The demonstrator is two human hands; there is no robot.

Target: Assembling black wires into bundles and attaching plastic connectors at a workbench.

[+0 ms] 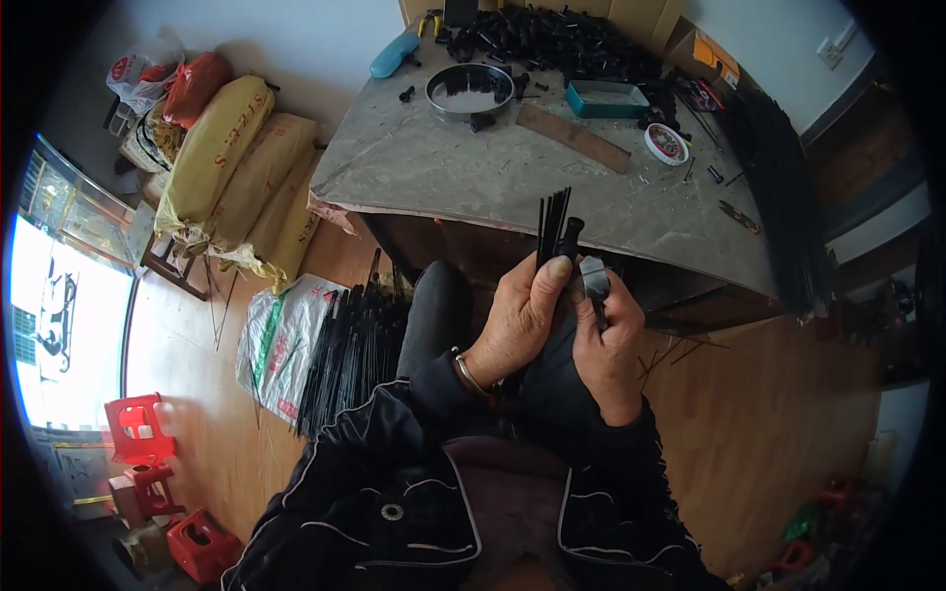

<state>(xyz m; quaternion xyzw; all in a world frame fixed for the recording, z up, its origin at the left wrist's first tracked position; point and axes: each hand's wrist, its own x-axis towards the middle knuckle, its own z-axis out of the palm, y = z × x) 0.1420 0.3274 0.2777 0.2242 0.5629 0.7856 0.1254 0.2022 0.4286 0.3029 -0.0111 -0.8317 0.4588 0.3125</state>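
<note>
In front of my lap, just off the table's near edge, my left hand (514, 317) is closed round a small bundle of thin black rods (553, 225). The rods point up and away from me. A short black knobbed piece (570, 236) stands beside them, under my left thumb. Close by on the right, my right hand (611, 347) grips a tool with a flat grey metal head (593, 276) and a dark lower part. Its exact kind does not show. The fingers hide the lower ends of the rods.
The grey table (424, 163) bears a heap of black parts (557, 44), a metal bowl (470, 91), a teal tray (607, 99), a flat brown bar (573, 138) and pliers (739, 217). More black rods (350, 350) lie left of my knee. Stuffed sacks (217, 158) stand farther left.
</note>
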